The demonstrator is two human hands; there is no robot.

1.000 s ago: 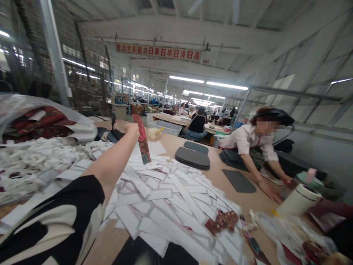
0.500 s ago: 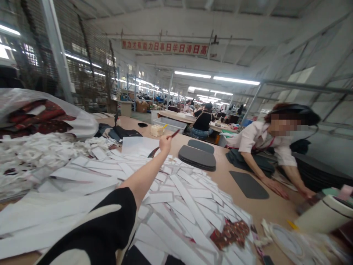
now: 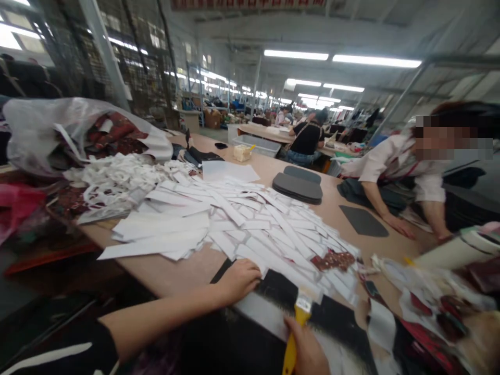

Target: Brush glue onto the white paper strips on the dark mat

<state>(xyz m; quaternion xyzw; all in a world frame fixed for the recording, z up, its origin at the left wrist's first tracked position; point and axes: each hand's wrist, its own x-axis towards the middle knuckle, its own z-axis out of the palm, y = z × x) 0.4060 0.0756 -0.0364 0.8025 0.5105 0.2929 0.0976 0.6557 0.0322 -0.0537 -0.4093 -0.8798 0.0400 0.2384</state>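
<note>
My right hand (image 3: 307,346), at the bottom of the head view, is closed round the yellow handle of a flat paintbrush (image 3: 302,307). The brush's pale bristles point away from me, over the white strips and a black sheet (image 3: 279,286). My left hand (image 3: 240,278) lies to the left of it with fingers curled together, at the end of a long white strip (image 3: 265,312) along the near table edge. What is under those fingers is hidden. A large heap of white strips (image 3: 250,224) spreads just beyond both hands.
A patterned red-brown scrap (image 3: 336,260) lies on the heap. Dark grey panels (image 3: 297,188) are stacked farther back. White shredded trimmings (image 3: 121,179) and a plastic bag (image 3: 78,122) sit left. At right are a pale cylinder (image 3: 457,255) and a co-worker's arms (image 3: 377,200).
My left hand, stretched far over the table with a thin dark red strip, has come back to the near edge; that strip no longer shows in it. My view tilts lower, bringing my right hand and paintbrush in.
</note>
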